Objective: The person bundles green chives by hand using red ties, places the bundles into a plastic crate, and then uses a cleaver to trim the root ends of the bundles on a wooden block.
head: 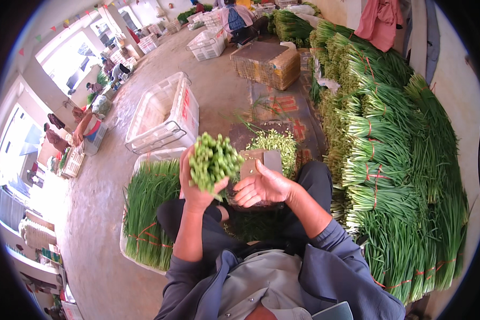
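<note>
My left hand (195, 192) is wrapped around a bundle of green stalks (215, 161), its cut ends facing up towards me. To its right, my right hand (264, 189) is spread with the palm turned to the bundle and grips nothing. Just beyond my right hand, a cleaver's broad metal blade (273, 161) lies on a low block (240, 136). Short cut stem ends (278, 146) are heaped beside the blade. A white crate (129, 252) at my left holds tied bunches of long green stalks (154, 208).
Tied bunches of green stalks (378, 172) are piled high along my right side. An upright white crate (160, 116) stands ahead on the left, and a taped box (266, 64) farther ahead. Other people (240, 22) sit farther off among crates.
</note>
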{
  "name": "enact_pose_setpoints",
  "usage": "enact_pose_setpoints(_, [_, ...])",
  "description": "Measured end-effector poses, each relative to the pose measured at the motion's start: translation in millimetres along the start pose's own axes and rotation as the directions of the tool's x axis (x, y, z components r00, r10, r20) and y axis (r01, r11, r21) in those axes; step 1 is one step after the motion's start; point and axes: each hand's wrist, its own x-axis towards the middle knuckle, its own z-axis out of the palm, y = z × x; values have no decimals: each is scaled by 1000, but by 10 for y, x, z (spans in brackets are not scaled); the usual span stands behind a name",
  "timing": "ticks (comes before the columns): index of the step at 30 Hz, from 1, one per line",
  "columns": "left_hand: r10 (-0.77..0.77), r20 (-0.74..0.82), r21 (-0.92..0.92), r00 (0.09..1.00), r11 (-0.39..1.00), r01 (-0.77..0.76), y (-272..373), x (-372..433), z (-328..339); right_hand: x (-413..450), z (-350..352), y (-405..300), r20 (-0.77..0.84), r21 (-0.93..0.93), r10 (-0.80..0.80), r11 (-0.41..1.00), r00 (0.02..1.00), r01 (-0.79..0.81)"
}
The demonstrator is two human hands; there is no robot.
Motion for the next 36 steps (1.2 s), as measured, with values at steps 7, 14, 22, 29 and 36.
enact_pose_setpoints(7, [-26,150,261,988,965,-15,159,-577,28,213,467,-186,-176,-23,-223,975,959,222])
enact_pose_setpoints(14, [-614,719,-539,326,-198,819,-1029,-1516,276,387,-8,164,-487,-381,-321,915,812,133])
enact_pose_setpoints(22, [-572,775,-604,269,-547,580,-1258,-1437,716,549,-170,745,-522,-795,-295,507,800,-332])
enact_pose_setpoints(29, [-560,767,-636,314,-594,493,-1193,-1444,743,439,-467,674,-583,-812,-482,370,655,-451])
enact_pose_setpoints(36, [-486,693,-707,532,-604,369,-1186,-1473,618,687,-342,473,-733,-625,-424,728,532,-282])
